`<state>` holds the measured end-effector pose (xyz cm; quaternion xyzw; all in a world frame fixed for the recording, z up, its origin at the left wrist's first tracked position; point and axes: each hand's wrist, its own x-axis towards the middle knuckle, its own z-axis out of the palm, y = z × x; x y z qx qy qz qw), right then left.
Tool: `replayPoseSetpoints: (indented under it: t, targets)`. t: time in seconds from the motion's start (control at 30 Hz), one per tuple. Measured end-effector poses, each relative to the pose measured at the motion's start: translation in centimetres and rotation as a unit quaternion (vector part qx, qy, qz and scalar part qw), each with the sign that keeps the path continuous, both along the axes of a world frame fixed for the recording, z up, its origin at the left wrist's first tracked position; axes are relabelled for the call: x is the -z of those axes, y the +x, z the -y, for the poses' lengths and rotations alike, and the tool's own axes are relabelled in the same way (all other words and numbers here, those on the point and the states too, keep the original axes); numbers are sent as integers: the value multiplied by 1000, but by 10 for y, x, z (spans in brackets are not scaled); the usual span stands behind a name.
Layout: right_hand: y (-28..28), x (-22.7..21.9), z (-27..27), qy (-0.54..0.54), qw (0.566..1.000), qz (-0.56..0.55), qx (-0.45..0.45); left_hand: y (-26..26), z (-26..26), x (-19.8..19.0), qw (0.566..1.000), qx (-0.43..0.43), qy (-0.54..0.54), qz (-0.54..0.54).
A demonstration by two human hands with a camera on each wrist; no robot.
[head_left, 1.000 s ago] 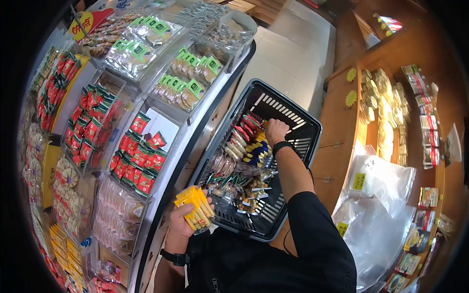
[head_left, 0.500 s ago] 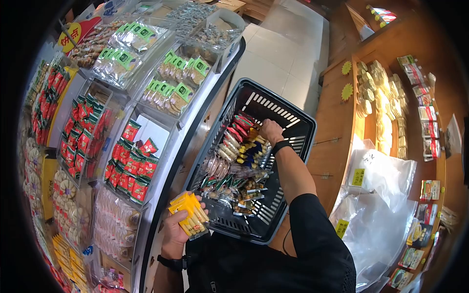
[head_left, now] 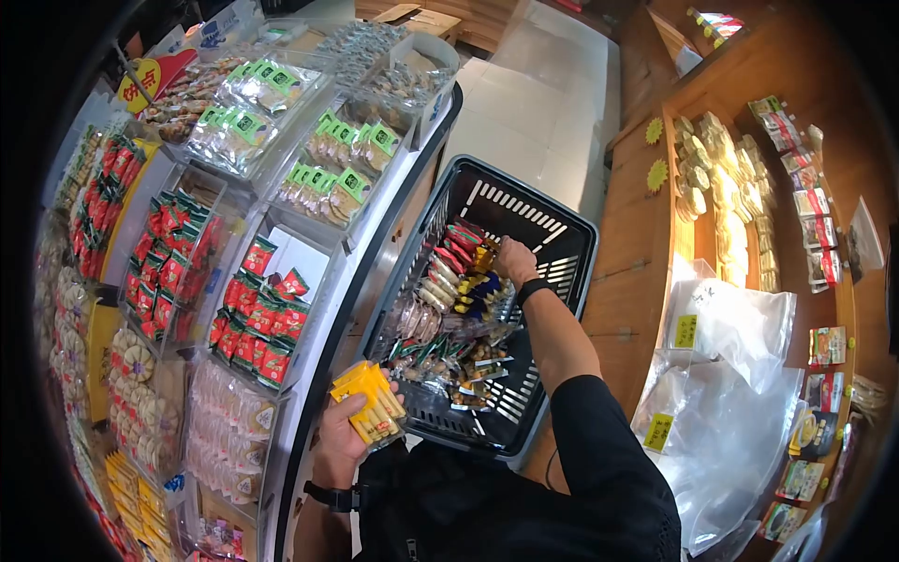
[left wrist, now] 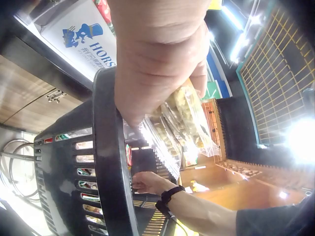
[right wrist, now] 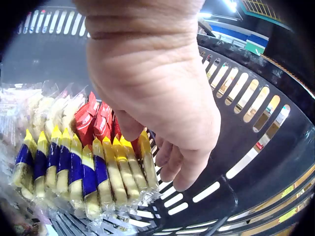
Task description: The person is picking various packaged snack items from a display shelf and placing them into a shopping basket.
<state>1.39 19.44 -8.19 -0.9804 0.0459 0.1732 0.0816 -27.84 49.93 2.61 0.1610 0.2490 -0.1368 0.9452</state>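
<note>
In the head view my left hand (head_left: 343,426) grips a small stack of yellow packets (head_left: 375,412) outside the basket's near left corner; the left wrist view shows their clear wrapping (left wrist: 184,120) under the fingers. My right hand (head_left: 515,261) is down inside the black basket (head_left: 582,272). The right wrist view has that hand (right wrist: 162,108) at the right end of an upright row of blue-and-yellow packets (right wrist: 64,164), its thumb and fingers around the end yellow packet (right wrist: 147,162). Red packets (right wrist: 86,118) stand behind the row.
Display bins with red-and-green packets (head_left: 257,323) and green-labelled packets (head_left: 328,183) line the left side. Wooden shelving (head_left: 632,272) and clear plastic bags (head_left: 726,403) are on the right. Tiled floor (head_left: 524,103) lies beyond the basket.
The right hand has shifted slightly toward the near left within the basket, at the row's end. The left hand keeps its grip on the yellow packets. The head view has shifted a little.
</note>
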Motion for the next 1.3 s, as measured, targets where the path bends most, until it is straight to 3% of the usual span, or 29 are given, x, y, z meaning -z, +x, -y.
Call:
replayPoseSetpoints:
  t: [0.17,0.37,0.5,0.8,0.9,1.0,1.07,1.1,1.2,1.23,1.3]
  targets:
    - [2,39,-7,-22,998,64,-12,-1,2,1,1000,-9,18,3]
    - [6,39,-11,-59,992,112,-22,0,7,-6,997,-2,73,9]
    - [7,39,-4,-94,989,78,-79,0,8,-6,997,2,77,14]
    - [23,52,3,6,995,-55,-78,1,11,-6,996,-5,91,17]
    - [20,33,1,-21,997,-1,-81,2,10,-6,995,0,95,20]
    - [30,-28,0,18,997,-35,-62,5,15,-10,996,17,88,16]
    - [53,-30,11,82,987,-29,-137,11,17,-12,995,31,95,16]
    - [50,-31,14,192,967,46,-158,13,19,-9,994,37,104,19]
    - [-18,-118,-36,316,933,-59,-161,27,30,-20,994,34,100,14]
    - [-49,-107,-45,406,894,-85,-167,30,31,-16,995,34,96,11]
    - [-119,-118,-67,465,830,-233,-199,35,33,-5,995,28,99,10]
